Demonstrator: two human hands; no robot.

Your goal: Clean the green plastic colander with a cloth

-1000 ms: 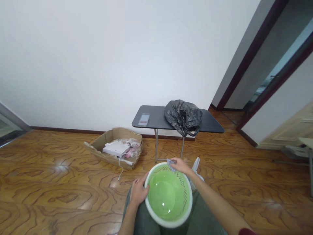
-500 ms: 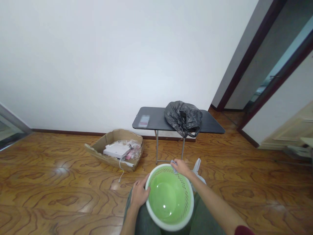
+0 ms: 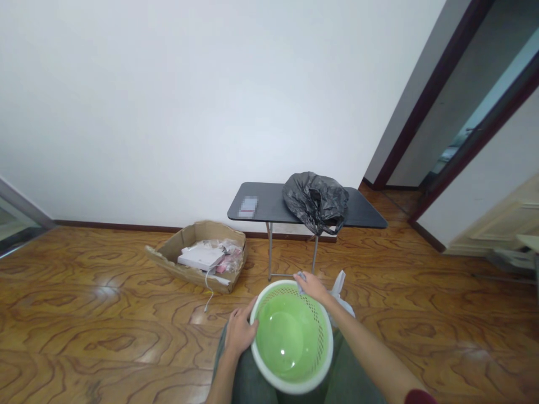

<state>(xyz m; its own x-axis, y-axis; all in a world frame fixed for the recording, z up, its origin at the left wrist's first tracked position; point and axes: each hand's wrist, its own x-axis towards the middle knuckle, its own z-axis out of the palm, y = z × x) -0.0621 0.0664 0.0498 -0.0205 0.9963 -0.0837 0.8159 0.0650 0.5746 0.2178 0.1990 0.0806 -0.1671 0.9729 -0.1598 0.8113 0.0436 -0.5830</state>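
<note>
A round green plastic basket with a white rim (image 3: pixel 290 336) rests on my lap, tilted toward me. Its upper wall is perforated and nothing lies inside. My left hand (image 3: pixel 241 331) grips the rim on the left side, thumb inside and fingers around the outside. At the far rim, my right hand (image 3: pixel 312 285) is closed on a small greyish cloth (image 3: pixel 300 282), which is pressed against the inner edge of the basket. Part of the cloth is hidden by the fingers.
A black folding table (image 3: pixel 267 205) stands against the wall with a crumpled black plastic bag (image 3: pixel 315 202) and a blurred card (image 3: pixel 248 206). An open cardboard box (image 3: pixel 177 269) of packaging sits left on the wood floor. A white plastic bag (image 3: pixel 339 289) is just beyond my right forearm.
My right hand has shifted slightly right along the far rim with the cloth. My left hand and the basket stay almost where they were.
</note>
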